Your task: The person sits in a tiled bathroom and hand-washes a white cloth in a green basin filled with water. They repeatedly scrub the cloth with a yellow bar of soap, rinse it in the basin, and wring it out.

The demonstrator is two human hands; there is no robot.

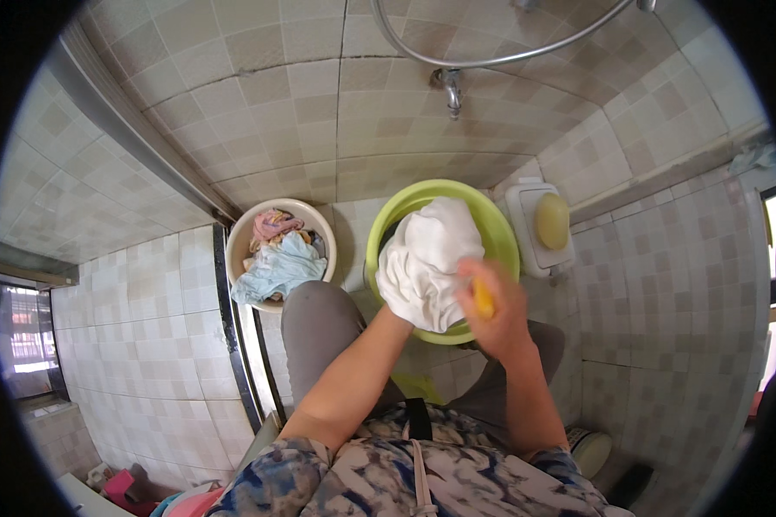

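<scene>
A bundle of white cloth [433,258] is raised over a lime-green plastic basin [506,242]. My left hand [401,321] reaches under this cloth from its near edge. Only the wrist shows; the cloth drapes over the fingers and hides them. At the cloth's right side, my right hand [496,310] grips a small yellow-orange object [483,298]. Motion blur leaves its exact kind unclear. The fingertips are close against the fabric. Something dark shows in the basin along its left inner wall; the bundle covers most of the inside.
Left of my knee stands a cream basin [235,249] heaped with clothes [281,262]. To the right, a yellow oval block [551,221] rests on a white plastic container [527,213]. A metal tap [451,94] and a shower hose [485,63] are on the tiled wall. A tub [592,450] sits behind my right elbow.
</scene>
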